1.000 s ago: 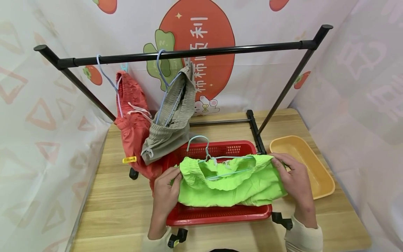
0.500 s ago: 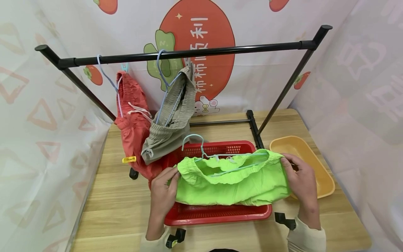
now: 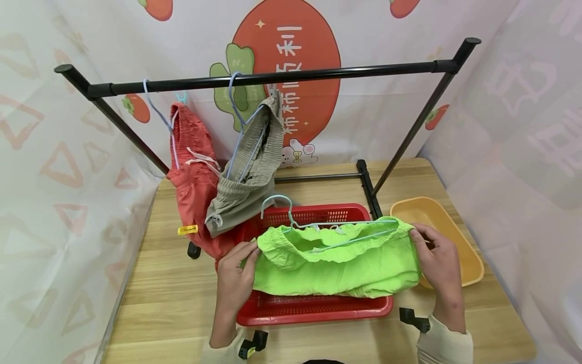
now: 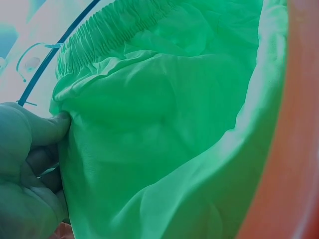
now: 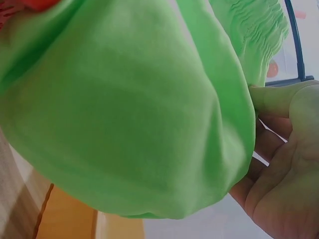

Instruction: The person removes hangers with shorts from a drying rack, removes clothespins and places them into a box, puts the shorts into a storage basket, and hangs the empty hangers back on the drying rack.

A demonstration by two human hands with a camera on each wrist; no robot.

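Observation:
Bright green elastic-waist shorts (image 3: 336, 275) are stretched between both hands over a red basket (image 3: 313, 319). My left hand (image 3: 236, 275) pinches the left end of the waistband, thumb on the near side. The right end is pinched by my right hand (image 3: 438, 260). A light blue-green hanger (image 3: 291, 215) lies inside the waist opening, its hook standing up at the left and its bar reaching the right end. In the left wrist view the thumb presses on the green cloth (image 4: 149, 134) below the gathered band. The right wrist view shows the cloth (image 5: 134, 109) hanging beside the right hand.
A black rack (image 3: 291, 76) spans the back. Red shorts (image 3: 195, 187) and grey shorts (image 3: 247, 187) hang on its left half from blue hangers. An orange-yellow tub (image 3: 470, 268) stands at the right on the wooden table (image 3: 154, 303).
My right hand has moved outward to the right, pulling the waistband wider. The hanger has shifted slightly left at its hook, and its bar now extends further into the right end. Left hand moved slightly left.

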